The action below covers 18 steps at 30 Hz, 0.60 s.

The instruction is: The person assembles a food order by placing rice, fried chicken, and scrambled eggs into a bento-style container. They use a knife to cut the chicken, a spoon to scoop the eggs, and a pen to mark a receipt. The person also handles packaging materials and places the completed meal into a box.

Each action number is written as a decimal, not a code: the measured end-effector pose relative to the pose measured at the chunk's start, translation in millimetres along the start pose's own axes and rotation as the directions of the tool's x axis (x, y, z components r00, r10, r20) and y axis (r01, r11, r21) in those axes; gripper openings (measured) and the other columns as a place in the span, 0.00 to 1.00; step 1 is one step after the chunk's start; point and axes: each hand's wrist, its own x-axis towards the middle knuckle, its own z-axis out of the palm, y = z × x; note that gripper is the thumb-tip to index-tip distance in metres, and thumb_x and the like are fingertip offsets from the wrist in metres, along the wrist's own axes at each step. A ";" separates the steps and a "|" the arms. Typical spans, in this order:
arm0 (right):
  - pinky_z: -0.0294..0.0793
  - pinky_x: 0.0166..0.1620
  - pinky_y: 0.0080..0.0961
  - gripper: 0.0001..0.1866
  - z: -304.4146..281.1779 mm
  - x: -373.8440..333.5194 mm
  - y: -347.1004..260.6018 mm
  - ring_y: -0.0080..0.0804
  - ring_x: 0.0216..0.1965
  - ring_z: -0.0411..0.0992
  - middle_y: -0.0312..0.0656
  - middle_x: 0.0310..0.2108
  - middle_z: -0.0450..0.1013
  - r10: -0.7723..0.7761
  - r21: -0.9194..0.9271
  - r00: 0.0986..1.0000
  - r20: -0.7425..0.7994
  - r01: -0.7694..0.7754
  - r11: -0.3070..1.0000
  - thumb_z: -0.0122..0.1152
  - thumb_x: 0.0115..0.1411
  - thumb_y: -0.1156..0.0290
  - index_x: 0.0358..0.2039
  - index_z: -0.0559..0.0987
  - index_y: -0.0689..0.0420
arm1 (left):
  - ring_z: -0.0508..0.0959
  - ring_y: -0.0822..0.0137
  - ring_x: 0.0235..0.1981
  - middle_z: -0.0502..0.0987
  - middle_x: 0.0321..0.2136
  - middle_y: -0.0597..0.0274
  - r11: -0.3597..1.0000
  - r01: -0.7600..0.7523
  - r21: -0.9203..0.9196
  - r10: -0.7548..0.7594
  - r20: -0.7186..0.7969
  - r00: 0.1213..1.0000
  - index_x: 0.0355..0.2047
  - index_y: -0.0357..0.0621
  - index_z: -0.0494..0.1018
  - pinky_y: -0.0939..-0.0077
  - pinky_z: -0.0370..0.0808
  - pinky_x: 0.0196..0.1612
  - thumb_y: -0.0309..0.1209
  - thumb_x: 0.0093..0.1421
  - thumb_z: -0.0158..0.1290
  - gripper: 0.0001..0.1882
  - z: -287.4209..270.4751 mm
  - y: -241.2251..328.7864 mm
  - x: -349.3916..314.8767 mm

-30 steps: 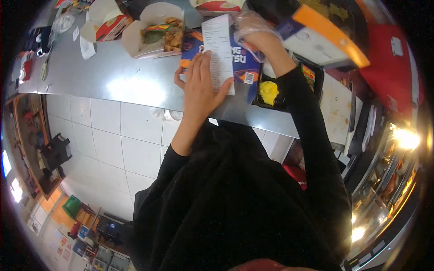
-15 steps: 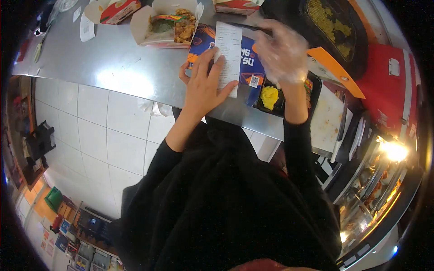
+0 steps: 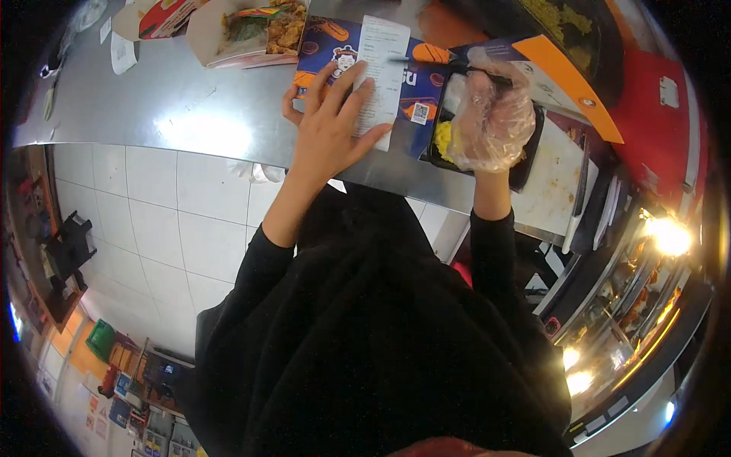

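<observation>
My bare left hand (image 3: 326,122) lies with fingers spread, pressing a white printed receipt (image 3: 383,76) onto a blue and orange printed cardboard sleeve (image 3: 320,44). In a clear plastic glove, my right hand (image 3: 495,114) is closed around a dark pen (image 3: 457,63), whose tip points left at the receipt. Beneath the gloved hand is a black food tray (image 3: 533,156); yellow food (image 3: 442,139) shows at its left side, while the hand hides much of the rest. An orange-edged cardboard flap (image 3: 582,95) rises just right of the gloved hand.
An opened paper box (image 3: 205,38) with fried pieces stands at the far left, near another box (image 3: 156,17) and a paper slip (image 3: 122,53). At right are a stained white cutting board (image 3: 552,190), a knife (image 3: 580,183), a red container (image 3: 659,114) and a lit display case (image 3: 624,327).
My right hand has come nearer and lower, over the black tray, and the pen tip now reaches the receipt. The left hand still presses the receipt. The view has shifted slightly.
</observation>
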 end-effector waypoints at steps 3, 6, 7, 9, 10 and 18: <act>0.68 0.38 0.33 0.14 -11.7 -4.3 -7.0 0.37 0.34 0.68 0.40 0.33 0.70 -0.076 -0.085 0.996 0.037 0.078 0.993 0.56 0.42 0.66 0.32 0.73 0.53 | 0.59 0.61 0.52 0.64 0.49 0.68 0.998 -0.028 0.052 0.027 0.011 1.000 0.39 0.48 0.70 0.56 0.41 0.52 0.51 0.45 0.52 0.25 -2.1 4.8 2.1; 0.67 0.38 0.34 0.15 -26.0 -17.8 -26.7 0.37 0.35 0.68 0.39 0.34 0.70 -0.266 -0.132 0.922 0.282 0.312 0.941 0.56 0.40 0.66 0.32 0.73 0.52 | 0.58 0.53 0.53 0.63 0.50 0.61 0.998 -0.056 -0.034 0.057 0.020 0.998 0.40 0.43 0.69 0.57 0.51 0.53 0.46 0.44 0.55 0.26 -1.8 4.9 3.6; 0.67 0.39 0.34 0.15 -29.7 -23.5 -34.6 0.36 0.35 0.67 0.39 0.34 0.69 -0.320 -0.103 0.865 0.386 0.385 0.917 0.57 0.40 0.66 0.33 0.73 0.51 | 0.57 0.48 0.53 0.63 0.50 0.56 0.997 -0.078 -0.020 0.079 0.046 0.996 0.41 0.39 0.68 0.60 0.57 0.52 0.41 0.44 0.57 0.26 -5.6 7.6 4.3; 0.67 0.39 0.34 0.16 -36.0 -37.7 -43.4 0.36 0.36 0.67 0.39 0.34 0.69 -0.351 -0.036 0.772 0.529 0.434 0.900 0.57 0.39 0.66 0.33 0.73 0.51 | 0.57 0.49 0.53 0.61 0.51 0.56 0.995 -0.056 -0.083 0.061 0.060 0.996 0.42 0.40 0.67 0.58 0.55 0.54 0.42 0.44 0.57 0.27 -3.5 9.6 2.8; 0.67 0.39 0.34 0.17 -39.8 -46.5 -45.1 0.36 0.36 0.67 0.39 0.34 0.69 -0.335 -0.015 0.759 0.558 0.413 0.911 0.58 0.38 0.66 0.33 0.73 0.50 | 0.56 0.49 0.54 0.61 0.51 0.56 0.993 -0.040 -0.108 0.048 0.068 0.997 0.43 0.41 0.67 0.58 0.55 0.54 0.42 0.44 0.57 0.27 -1.6 10.8 2.4; 0.69 0.33 0.29 0.12 -45.9 -71.0 -9.0 0.37 0.27 0.69 0.41 0.28 0.69 -0.238 -0.025 0.967 0.095 0.241 0.970 0.59 0.42 0.69 0.30 0.71 0.56 | 0.55 0.51 0.54 0.61 0.51 0.58 0.999 -0.044 -0.007 0.045 0.106 0.993 0.41 0.42 0.69 0.56 0.49 0.55 0.41 0.45 0.56 0.24 -0.6 20.9 1.6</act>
